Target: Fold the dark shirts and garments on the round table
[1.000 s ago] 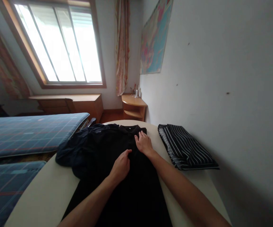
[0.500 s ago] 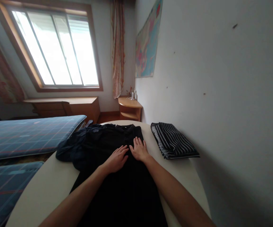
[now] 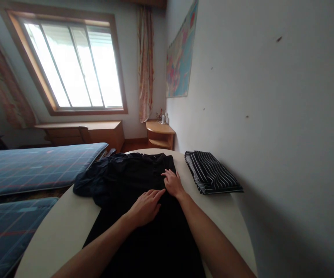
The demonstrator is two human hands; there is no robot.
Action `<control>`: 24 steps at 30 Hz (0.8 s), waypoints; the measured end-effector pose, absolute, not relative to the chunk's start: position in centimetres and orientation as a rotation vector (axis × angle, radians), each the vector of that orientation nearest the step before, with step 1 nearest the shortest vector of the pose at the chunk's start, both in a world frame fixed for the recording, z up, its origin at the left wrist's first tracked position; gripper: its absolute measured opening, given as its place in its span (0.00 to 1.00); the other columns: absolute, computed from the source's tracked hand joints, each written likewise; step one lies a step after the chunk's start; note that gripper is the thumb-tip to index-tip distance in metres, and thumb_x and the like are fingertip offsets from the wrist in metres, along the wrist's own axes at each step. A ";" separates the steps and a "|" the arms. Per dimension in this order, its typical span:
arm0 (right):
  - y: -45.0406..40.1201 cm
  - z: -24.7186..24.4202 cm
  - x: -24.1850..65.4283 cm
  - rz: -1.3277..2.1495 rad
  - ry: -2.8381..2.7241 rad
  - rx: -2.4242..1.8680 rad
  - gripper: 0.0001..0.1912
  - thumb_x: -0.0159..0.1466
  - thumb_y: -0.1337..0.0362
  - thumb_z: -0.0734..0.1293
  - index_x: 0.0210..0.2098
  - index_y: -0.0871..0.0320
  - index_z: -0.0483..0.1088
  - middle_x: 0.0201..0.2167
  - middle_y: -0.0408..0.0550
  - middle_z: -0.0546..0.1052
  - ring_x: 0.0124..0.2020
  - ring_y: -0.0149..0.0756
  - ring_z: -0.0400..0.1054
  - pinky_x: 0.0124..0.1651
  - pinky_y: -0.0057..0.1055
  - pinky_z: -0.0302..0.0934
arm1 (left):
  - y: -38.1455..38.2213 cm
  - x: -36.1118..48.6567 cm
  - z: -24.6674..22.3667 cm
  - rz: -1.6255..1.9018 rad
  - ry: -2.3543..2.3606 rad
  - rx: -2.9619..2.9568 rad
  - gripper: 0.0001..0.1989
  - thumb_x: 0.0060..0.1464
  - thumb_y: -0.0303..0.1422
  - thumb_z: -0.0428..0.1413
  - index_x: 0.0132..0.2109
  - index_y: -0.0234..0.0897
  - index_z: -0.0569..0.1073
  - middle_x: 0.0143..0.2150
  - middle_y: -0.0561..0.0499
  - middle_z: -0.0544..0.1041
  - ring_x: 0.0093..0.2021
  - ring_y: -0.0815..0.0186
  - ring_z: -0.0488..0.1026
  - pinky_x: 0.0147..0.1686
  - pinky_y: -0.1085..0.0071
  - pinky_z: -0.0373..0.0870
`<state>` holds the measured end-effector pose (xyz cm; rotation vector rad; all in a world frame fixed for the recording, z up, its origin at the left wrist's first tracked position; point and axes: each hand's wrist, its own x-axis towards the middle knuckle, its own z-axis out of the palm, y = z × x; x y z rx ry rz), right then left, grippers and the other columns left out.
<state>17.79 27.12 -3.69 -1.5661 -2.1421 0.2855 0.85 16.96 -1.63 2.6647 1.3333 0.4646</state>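
Two hands touch the black shirt (image 3: 155,247), which lies spread on the pale table (image 3: 48,239), filling the lower middle of the frame. The left hand (image 3: 145,207), at lower centre, has its fingers stretched out, mostly together, clamped on nothing that shows. The right hand (image 3: 172,183), above and to its right, has thumb and forefinger slightly apart; whether it pinches cloth, I cannot tell. The shirt looks light, soft and limp, hardly fragile, apt to wrinkle if dragged. Its collar (image 3: 154,156), near the frame's centre, seems stiffest; a hold at each shoulder beside it would probably keep the front flat. Dark blue cloth (image 3: 90,185), left of centre, touches it and could snag along.
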 end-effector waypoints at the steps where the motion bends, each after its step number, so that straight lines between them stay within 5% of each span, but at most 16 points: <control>1: 27.0 -3.7 18.0 0.269 -2.160 -1.542 0.22 0.67 0.67 0.54 0.55 0.54 0.71 0.66 0.47 0.63 0.69 0.37 0.50 0.71 0.46 0.31 | 16.3 0.9 -1.6 0.447 1.312 2.665 0.31 0.60 0.29 0.50 0.69 0.43 0.56 0.63 0.45 0.69 0.62 0.57 0.66 0.60 0.58 0.64; 8: 26.2 -4.3 17.2 0.169 -2.290 -1.570 0.29 0.69 0.61 0.52 0.65 0.67 0.60 0.69 0.57 0.57 0.70 0.43 0.46 0.71 0.42 0.35 | 11.3 0.4 -1.0 0.365 1.154 2.709 0.29 0.60 0.36 0.55 0.67 0.47 0.62 0.74 0.45 0.46 0.72 0.46 0.45 0.66 0.45 0.52; 13: 26.4 -4.6 16.9 0.192 -2.344 -1.606 0.31 0.70 0.59 0.50 0.68 0.67 0.54 0.71 0.55 0.52 0.72 0.44 0.41 0.71 0.42 0.32 | 8.5 0.5 1.2 0.197 0.584 2.701 0.35 0.57 0.41 0.59 0.69 0.56 0.56 0.73 0.52 0.50 0.71 0.48 0.47 0.67 0.45 0.48; 24: 27.1 -4.6 19.9 0.270 -2.444 -1.676 0.36 0.69 0.56 0.50 0.70 0.73 0.45 0.72 0.59 0.44 0.73 0.44 0.36 0.71 0.41 0.32 | 7.5 5.7 -3.4 0.328 0.562 2.783 0.31 0.64 0.45 0.52 0.70 0.54 0.52 0.73 0.45 0.46 0.71 0.43 0.45 0.64 0.39 0.52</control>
